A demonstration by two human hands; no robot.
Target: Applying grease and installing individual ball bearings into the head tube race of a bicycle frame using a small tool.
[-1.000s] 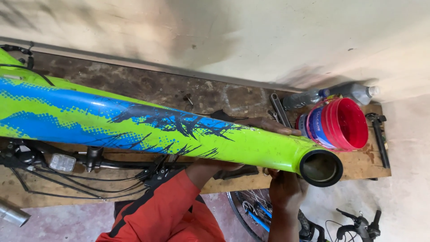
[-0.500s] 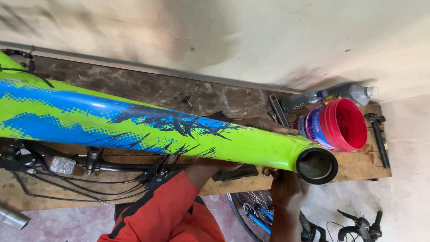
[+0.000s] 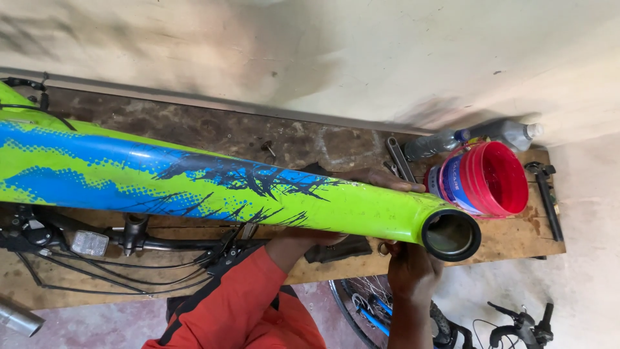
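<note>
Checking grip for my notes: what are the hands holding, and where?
Both hold the green-and-blue bike frame: the left hand reaches under its tube, and the right hand grips beneath the head-tube end.

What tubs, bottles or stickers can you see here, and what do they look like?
Red tub: right end of the bench, round, open, with a blue and white label.
Clear bottle: lying behind the tub, blue cap.
Grey bottle: lying behind the tub, white cap.
</note>
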